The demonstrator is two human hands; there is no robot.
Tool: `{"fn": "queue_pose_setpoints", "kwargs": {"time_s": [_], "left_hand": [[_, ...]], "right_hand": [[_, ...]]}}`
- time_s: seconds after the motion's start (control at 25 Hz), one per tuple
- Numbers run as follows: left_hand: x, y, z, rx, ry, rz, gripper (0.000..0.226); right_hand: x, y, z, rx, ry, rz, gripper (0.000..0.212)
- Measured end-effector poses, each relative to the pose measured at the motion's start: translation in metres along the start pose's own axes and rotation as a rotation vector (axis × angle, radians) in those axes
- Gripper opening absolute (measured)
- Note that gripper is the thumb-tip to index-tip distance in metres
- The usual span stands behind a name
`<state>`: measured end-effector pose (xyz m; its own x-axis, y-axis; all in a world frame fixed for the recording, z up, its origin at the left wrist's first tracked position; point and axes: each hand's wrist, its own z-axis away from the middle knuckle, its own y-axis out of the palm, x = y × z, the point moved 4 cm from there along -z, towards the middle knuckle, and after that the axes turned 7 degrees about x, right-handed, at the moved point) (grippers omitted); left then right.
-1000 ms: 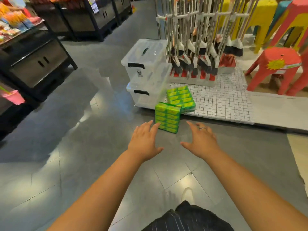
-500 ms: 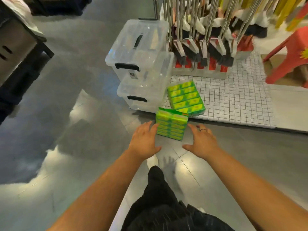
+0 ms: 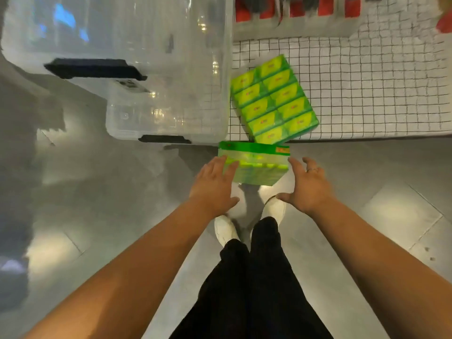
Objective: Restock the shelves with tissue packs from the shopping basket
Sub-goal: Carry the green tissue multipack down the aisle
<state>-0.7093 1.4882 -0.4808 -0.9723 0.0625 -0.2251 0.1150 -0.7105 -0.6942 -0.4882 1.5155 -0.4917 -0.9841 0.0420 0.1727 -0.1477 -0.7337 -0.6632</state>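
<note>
- Head view, nearest us: our two white shoes (image 3: 225,230) stand on the grey floor (image 3: 122,192), toes pointing toward the goods.
- Our left hand (image 3: 215,185) and right hand (image 3: 309,189) are both spread wide with fingers straight, and neither holds anything.
- Just beyond them, one tissue pack (image 3: 255,167) stands on the floor. Its long axis runs left to right across us, so the hands flank its two ends.
- Our left fingertips overlap the pack's left end, though we cannot tell if they touch. The right fingertips sit just beside the right end. We judge the left hand slightly nearer.
- Farther on, a second pack (image 3: 274,99) lies flat and angled on the grid mat (image 3: 367,81), its near corner close behind the first.
- Count: two packs, two hands, and two stacked clear bins (image 3: 159,57) at far left. No basket is in view.
</note>
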Motion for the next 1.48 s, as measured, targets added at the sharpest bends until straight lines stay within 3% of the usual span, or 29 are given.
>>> {"fn": "queue_pose_setpoints", "kwargs": {"time_s": [0.2, 0.4, 0.52, 0.64, 0.92, 1.16, 1.36, 1.48], "left_hand": [[0.019, 0.022, -0.124, 0.011, 0.067, -0.096, 0.102], [0.015, 0.067, -0.211, 0.155, 0.099, -0.161, 0.103], [0.028, 0.093, -0.244, 0.152, 0.046, -0.18, 0.109], [0.04, 0.108, -0.261, 0.121, 0.027, -0.252, 0.115], [0.038, 0.11, -0.259, 0.034, 0.095, -0.367, 0.113], [0.013, 0.077, -0.202, -0.164, 0.184, -0.288, 0.1], [-0.021, 0.011, -0.123, -0.153, 0.181, -0.145, 0.099], [-0.037, -0.032, -0.063, -0.107, 0.16, 0.129, 0.102]], "right_hand": [[-0.014, 0.043, -0.122, 0.011, -0.046, 0.064, 0.106], [-0.037, 0.083, -0.209, 0.062, -0.098, 0.227, 0.12], [-0.046, 0.104, -0.24, 0.115, -0.112, 0.196, 0.127], [-0.051, 0.119, -0.251, 0.057, -0.148, 0.08, 0.117], [-0.058, 0.131, -0.227, -0.237, -0.261, -0.047, 0.079], [-0.07, 0.088, -0.161, -0.231, -0.267, -0.177, 0.087], [-0.071, 0.026, -0.065, -0.339, -0.313, -0.297, 0.093], [-0.067, -0.003, 0.006, -0.436, -0.146, -0.612, 0.103]]}}
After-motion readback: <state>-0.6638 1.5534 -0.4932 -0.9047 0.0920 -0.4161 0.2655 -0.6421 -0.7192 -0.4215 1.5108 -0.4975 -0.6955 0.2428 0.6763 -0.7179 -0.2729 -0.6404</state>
